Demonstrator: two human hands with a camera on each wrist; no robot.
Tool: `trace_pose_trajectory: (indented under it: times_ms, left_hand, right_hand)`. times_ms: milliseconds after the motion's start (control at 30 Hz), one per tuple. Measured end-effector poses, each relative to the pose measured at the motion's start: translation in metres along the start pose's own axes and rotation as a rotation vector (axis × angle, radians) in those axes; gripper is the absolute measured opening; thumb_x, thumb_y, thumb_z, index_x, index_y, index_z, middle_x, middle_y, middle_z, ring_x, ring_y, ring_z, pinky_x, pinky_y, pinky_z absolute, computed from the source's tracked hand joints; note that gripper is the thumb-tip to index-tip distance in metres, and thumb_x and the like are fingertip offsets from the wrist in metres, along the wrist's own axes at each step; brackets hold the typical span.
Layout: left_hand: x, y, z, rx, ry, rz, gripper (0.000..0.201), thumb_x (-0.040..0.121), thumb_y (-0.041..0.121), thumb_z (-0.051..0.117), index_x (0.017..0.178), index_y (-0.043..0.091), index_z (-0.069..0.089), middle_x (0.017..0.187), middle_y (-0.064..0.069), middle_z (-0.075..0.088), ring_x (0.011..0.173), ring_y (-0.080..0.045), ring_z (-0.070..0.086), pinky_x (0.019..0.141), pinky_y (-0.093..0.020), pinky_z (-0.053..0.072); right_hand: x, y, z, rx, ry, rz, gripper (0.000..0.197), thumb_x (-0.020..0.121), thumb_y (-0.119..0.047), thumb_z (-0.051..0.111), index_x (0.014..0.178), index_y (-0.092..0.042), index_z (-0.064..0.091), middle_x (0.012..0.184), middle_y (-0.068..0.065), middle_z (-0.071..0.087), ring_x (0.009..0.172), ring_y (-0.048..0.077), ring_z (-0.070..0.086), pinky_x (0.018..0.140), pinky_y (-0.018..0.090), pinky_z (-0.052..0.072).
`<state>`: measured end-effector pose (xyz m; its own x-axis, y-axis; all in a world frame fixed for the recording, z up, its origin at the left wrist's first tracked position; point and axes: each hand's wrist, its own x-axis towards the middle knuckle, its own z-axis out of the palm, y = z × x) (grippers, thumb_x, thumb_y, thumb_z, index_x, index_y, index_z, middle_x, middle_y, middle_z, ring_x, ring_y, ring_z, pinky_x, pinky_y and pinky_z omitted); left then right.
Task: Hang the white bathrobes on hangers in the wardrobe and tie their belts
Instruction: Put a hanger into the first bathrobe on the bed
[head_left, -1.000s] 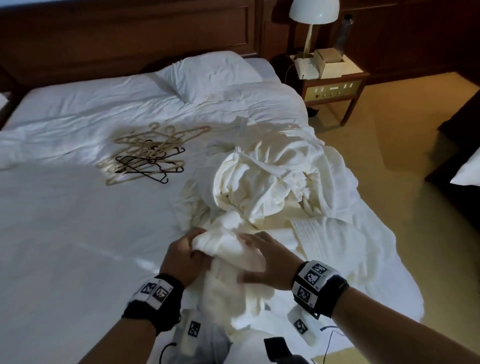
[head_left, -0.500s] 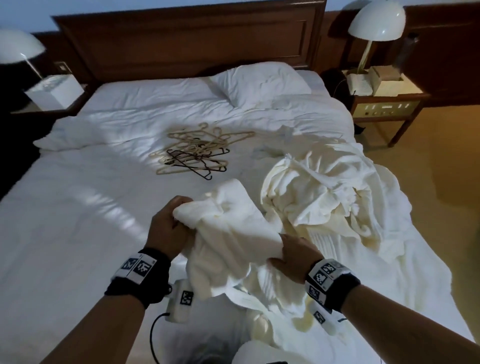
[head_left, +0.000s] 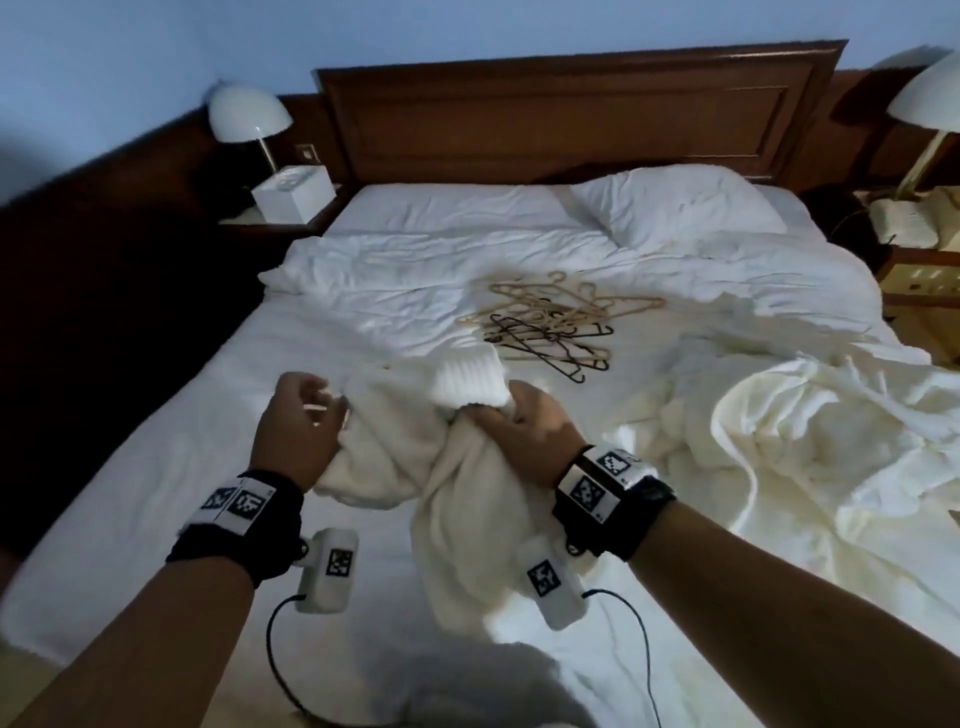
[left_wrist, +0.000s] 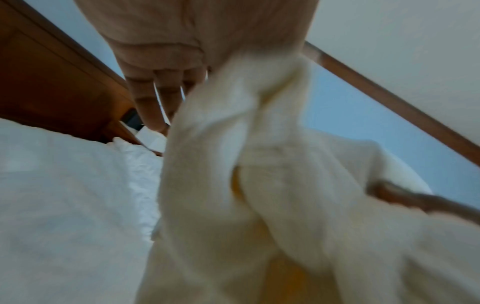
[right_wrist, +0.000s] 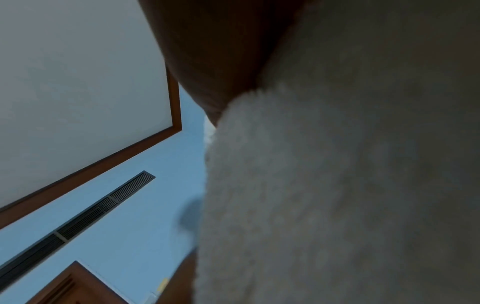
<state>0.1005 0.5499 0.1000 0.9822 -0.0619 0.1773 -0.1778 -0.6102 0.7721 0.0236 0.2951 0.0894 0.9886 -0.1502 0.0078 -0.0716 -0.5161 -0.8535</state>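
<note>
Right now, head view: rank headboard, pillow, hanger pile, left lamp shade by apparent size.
1. headboard
2. pillow
3. hanger pile, close to the pillow in spread, so that order is unsure
4. left lamp shade

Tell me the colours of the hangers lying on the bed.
The hangers are mostly light tan, with a few black ones among them; the head view shows it best.

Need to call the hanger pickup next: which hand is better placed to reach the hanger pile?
Probably the right hand. It sits nearer the hangers, which lie just beyond it on the bed. Both hands grip the bathrobe, so the left hand would have to keep holding it.
</note>
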Motion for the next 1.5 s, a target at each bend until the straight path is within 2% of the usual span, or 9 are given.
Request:
trace_pose_trajectory:
  times_ms: [133,233,400,600,733,900,1100,1300,1500]
  left_hand:
    - [-0.03,-0.069,-0.057,-0.11,-0.09,-0.208,0.054,0.09,0.063,0.048,0.083,0.01,0.059,0.079,-0.01,0.064,0.08,-0.033,0.065,0.065,-0.047,0.056]
    - [-0.058,-0.095,-0.076,-0.235,-0.269,-0.367,0.06,0.075,0.08,0.05,0.103,0.027,0.056,0.098,0.003,0.065,0.094,-0.021,0.062,0.07,-0.029,0.05]
    - [-0.077,-0.136,-0.101,-0.477,-0.314,-0.567,0.062,0.078,0.014,0.08,0.128,0.032,0.048,0.118,0.001,0.064,0.104,-0.021,0.065,0.085,-0.044,0.057]
    - [-0.038,-0.158,-0.162,-0.302,0.094,-0.438,0.023,0.077,0.016,0.063,0.097,0.028,0.063,0.095,0.0,0.067,0.089,-0.022,0.064,0.073,-0.034,0.054]
    - [-0.021,-0.16,-0.201,-0.023,0.027,-0.219,0.022,0.087,0.02,0.062,0.104,0.034,0.059,0.094,0.021,0.062,0.087,0.006,0.057,0.071,-0.009,0.042]
    - [-0.016,-0.177,-0.235,-0.079,-0.172,-0.053,0.03,0.081,0.014,0.063,0.107,0.027,0.067,0.103,0.01,0.071,0.1,-0.003,0.065,0.088,-0.021,0.051]
    - [0.042,-0.205,-0.286,-0.049,-0.366,0.055,0.045,0.073,0.004,0.066,0.106,0.035,0.065,0.1,0.009,0.07,0.091,-0.01,0.066,0.078,-0.026,0.057]
    - [0.131,-0.26,-0.335,0.48,-0.562,0.152,0.048,0.068,0.042,0.081,0.108,0.038,0.054,0.099,0.019,0.06,0.09,0.001,0.058,0.08,-0.025,0.051]
    - [0.262,-0.206,-0.32,0.489,-0.287,0.431,0.039,0.07,0.031,0.072,0.104,0.016,0.06,0.101,-0.005,0.062,0.09,-0.024,0.061,0.076,-0.028,0.044]
  right_hand:
    - [0.032,-0.061,0.095,0.074,-0.04,0.089,0.047,0.088,-0.051,0.061,0.111,-0.01,0.063,0.109,0.012,0.066,0.105,0.028,0.059,0.091,0.034,0.045]
    - [0.033,-0.083,0.151,0.137,-0.048,0.148,0.058,0.081,-0.063,0.059,0.109,-0.012,0.062,0.106,0.01,0.066,0.101,0.027,0.061,0.091,0.04,0.049]
    - [0.035,-0.092,0.204,0.174,-0.11,0.182,0.079,0.063,-0.082,0.049,0.098,-0.013,0.066,0.094,0.006,0.07,0.089,0.026,0.066,0.084,0.046,0.054]
    - [0.041,-0.095,0.226,0.285,-0.312,0.338,0.025,0.093,-0.02,0.06,0.112,-0.006,0.051,0.083,0.011,0.065,0.069,0.026,0.065,0.061,0.033,0.051]
    - [0.048,-0.103,0.249,-0.23,-0.371,0.009,0.054,0.084,-0.035,0.071,0.13,-0.021,0.045,0.114,0.002,0.054,0.094,0.015,0.061,0.086,0.03,0.049]
    - [0.052,-0.121,0.3,-0.428,-0.507,-0.378,0.11,0.068,-0.057,0.078,0.151,-0.039,0.009,0.156,0.002,0.016,0.141,0.024,0.02,0.116,0.045,0.026]
    - [0.092,-0.124,0.365,-0.521,-0.758,-0.146,0.092,0.075,-0.079,0.053,0.142,-0.016,0.043,0.142,0.006,0.049,0.132,0.024,0.044,0.103,0.028,0.033]
    - [0.134,-0.162,0.365,-0.421,-0.353,-0.086,0.043,0.086,-0.047,0.067,0.118,-0.018,0.058,0.112,0.006,0.065,0.108,0.028,0.061,0.08,0.029,0.045]
    - [0.178,-0.23,0.268,-0.257,0.178,-0.167,0.034,0.073,-0.039,0.081,0.083,-0.026,0.051,0.071,-0.009,0.057,0.062,0.007,0.052,0.052,0.023,0.036]
